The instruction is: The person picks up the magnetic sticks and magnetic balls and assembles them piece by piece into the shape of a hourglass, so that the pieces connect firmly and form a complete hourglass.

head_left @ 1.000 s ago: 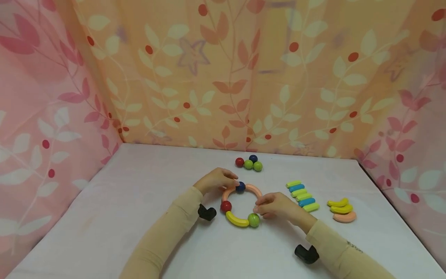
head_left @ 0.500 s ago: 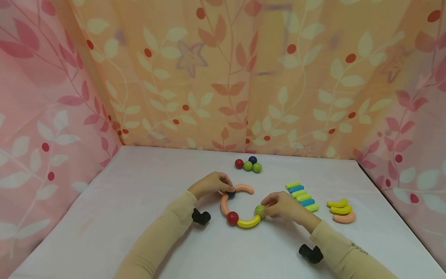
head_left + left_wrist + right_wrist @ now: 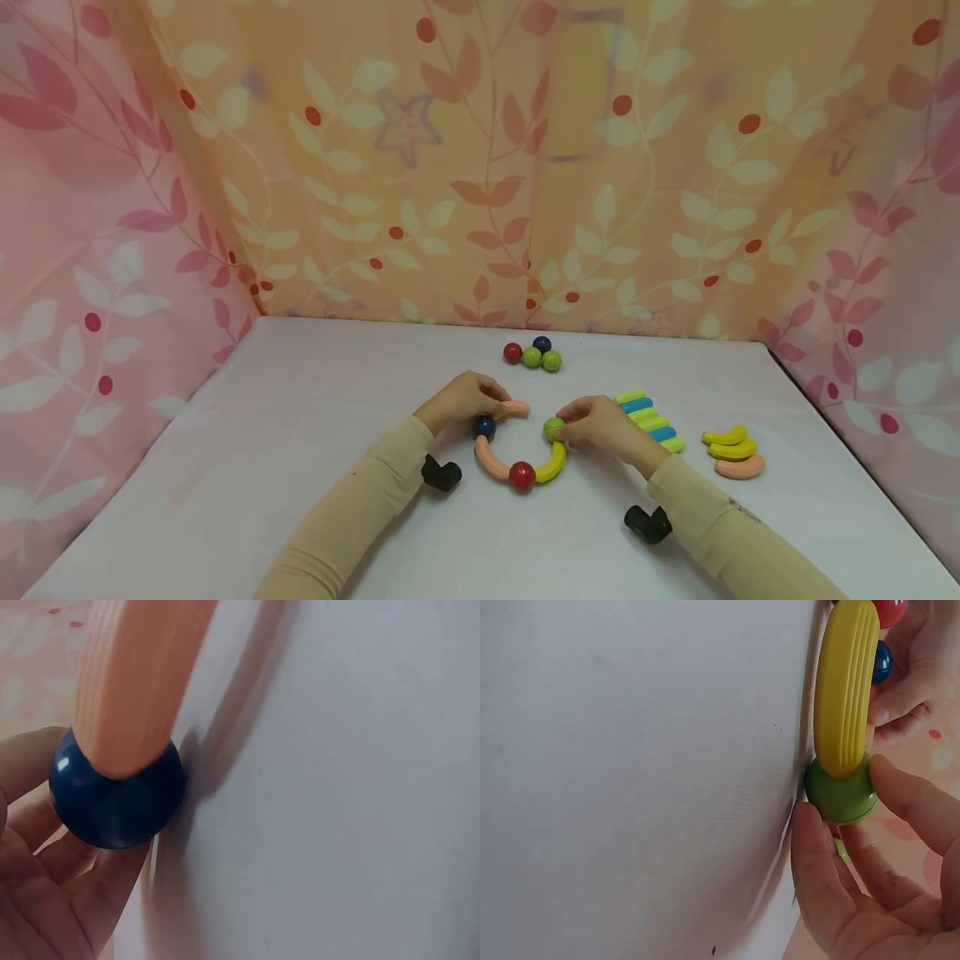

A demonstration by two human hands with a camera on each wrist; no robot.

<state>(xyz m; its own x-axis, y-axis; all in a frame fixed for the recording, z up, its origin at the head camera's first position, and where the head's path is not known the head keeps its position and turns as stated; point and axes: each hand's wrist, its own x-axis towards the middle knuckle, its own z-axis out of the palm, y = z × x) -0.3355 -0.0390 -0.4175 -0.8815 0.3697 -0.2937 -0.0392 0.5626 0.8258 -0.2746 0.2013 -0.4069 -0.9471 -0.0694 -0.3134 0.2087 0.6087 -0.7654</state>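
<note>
Coloured balls and curved rods form an open ring on the table. My left hand (image 3: 465, 398) pinches a peach curved rod (image 3: 516, 408) near its end, beside a blue ball (image 3: 484, 427); in the left wrist view that ball (image 3: 116, 799) hides the fingertips. A second peach rod (image 3: 491, 460) runs from the blue ball to a red ball (image 3: 522, 476). From there a yellow curved rod (image 3: 553, 463) leads to a green ball (image 3: 554, 429). My right hand (image 3: 606, 429) pinches this green ball (image 3: 841, 796) between thumb and fingers. A gap separates it from the peach rod's free end.
Behind the ring sit a red ball (image 3: 512, 353), a blue ball (image 3: 542, 344) and two green balls (image 3: 532, 357). Several straight green and blue rods (image 3: 651, 421) lie right of my right hand. Further right are yellow curved rods (image 3: 733, 450) and a peach one (image 3: 740, 467).
The ring has turned, its red ball moving to the near side and its green ball rising on the right. My left hand has shifted from the blue ball to the far peach rod.
</note>
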